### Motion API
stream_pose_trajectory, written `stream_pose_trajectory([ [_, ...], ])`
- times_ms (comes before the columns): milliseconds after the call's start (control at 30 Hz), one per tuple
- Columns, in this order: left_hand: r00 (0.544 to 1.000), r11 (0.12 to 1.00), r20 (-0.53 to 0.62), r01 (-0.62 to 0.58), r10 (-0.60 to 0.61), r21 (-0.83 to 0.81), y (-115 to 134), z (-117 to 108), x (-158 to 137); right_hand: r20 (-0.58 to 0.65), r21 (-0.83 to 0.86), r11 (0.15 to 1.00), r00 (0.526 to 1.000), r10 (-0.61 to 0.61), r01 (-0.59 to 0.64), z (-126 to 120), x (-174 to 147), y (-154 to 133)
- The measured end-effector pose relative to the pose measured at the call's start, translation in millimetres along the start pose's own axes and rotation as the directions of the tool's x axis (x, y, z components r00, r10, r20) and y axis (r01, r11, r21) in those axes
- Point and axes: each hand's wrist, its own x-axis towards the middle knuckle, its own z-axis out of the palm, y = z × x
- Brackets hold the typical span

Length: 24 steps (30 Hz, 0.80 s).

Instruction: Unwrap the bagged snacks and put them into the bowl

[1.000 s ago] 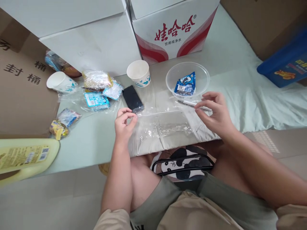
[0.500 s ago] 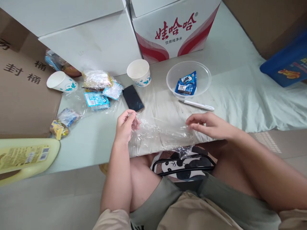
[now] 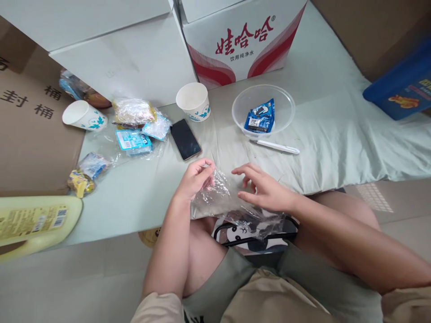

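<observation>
A clear plastic bag (image 3: 232,202) hangs from my left hand (image 3: 200,179), whose thumb and fingers pinch its upper edge. The bag drapes over the cloth's front edge and down toward my lap. My right hand (image 3: 261,188) is beside the bag's right side, fingers apart and curved, with nothing held in them. Just beyond my left hand lies a black phone (image 3: 186,140). Past my right hand is a white utility knife (image 3: 276,146), in front of a clear plastic bowl (image 3: 286,112) that holds blue snack packets (image 3: 260,117).
A paper cup (image 3: 193,103) stands upright near the phone; another cup (image 3: 84,115) lies tilted at left. Wrapped snacks (image 3: 134,114) are between them. A white carton (image 3: 245,49) stands behind, a yellow jug (image 3: 37,222) at front left, a blue container (image 3: 397,85) at right.
My left hand has moved right, still pinching the bag. My right hand has come left and its fingers have spread. The bag is bunched closer together and hangs lower over the edge.
</observation>
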Motion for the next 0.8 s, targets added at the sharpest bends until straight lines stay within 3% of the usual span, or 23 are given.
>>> stream_pose_trajectory([
  [67, 0.999, 1.0, 0.038, 0.009, -0.008, -0.025, -0.9, -0.3, -2.7, -0.027, -0.047, 0.999, 1.0, -0.013, 0.012, 0.1, 2.3, -0.4],
  [233, 0.992, 0.999, 0.119, -0.04, 0.042, -0.018, -2.7, 2.9, -5.3, 0.281, 0.008, 1.0, 0.96, -0.02, 0.018, 6.3, 7.2, -6.3],
  [333, 0.994, 0.998, 0.101, -0.037, 0.041, -0.044, -3.5, 1.2, -3.2, 0.221, 0.02, 1.0, 0.975, 0.006, -0.01, 8.5, 7.7, -10.9],
  [433, 0.997, 0.969, -0.038, -0.074, 0.067, -0.237, -3.0, -7.7, -1.2, 0.138, 0.116, 0.987, 0.986, 0.097, -0.114, 2.5, 5.6, -12.9],
  [500, 0.973, 0.877, -0.198, -0.195, 0.117, -0.439, -1.6, -13.7, -1.5, 0.09, 0.251, 0.954, 0.986, 0.143, -0.162, -3.5, 3.8, -13.1],
  [567, 0.953, 0.758, -0.269, -0.279, 0.141, -0.59, -0.1, -14.6, -3.3, 0.005, 0.362, 0.919, 0.986, 0.168, -0.158, -7.8, 3.3, -12.7],
  [600, 0.962, 0.725, -0.229, -0.261, 0.146, -0.637, 0.4, -12.0, -4.4, -0.053, 0.388, 0.911, 0.983, 0.177, -0.143, -8.9, 3.9, -12.3],
  [667, 0.99, 0.739, -0.022, -0.119, 0.139, -0.663, 0.4, -1.3, -6.1, -0.166, 0.389, 0.913, 0.966, 0.198, -0.121, -8.7, 6.7, -10.8],
  [733, 0.977, 0.817, 0.195, 0.046, 0.083, -0.575, -0.8, 12.7, -5.4, -0.233, 0.37, 0.921, 0.947, 0.221, -0.124, -6.9, 10.6, -8.4],
  [800, 0.971, 0.894, 0.241, 0.11, -0.002, -0.435, -2.6, 23.9, -1.9, -0.257, 0.366, 0.92, 0.935, 0.243, -0.138, -5.7, 13.8, -5.5],
])
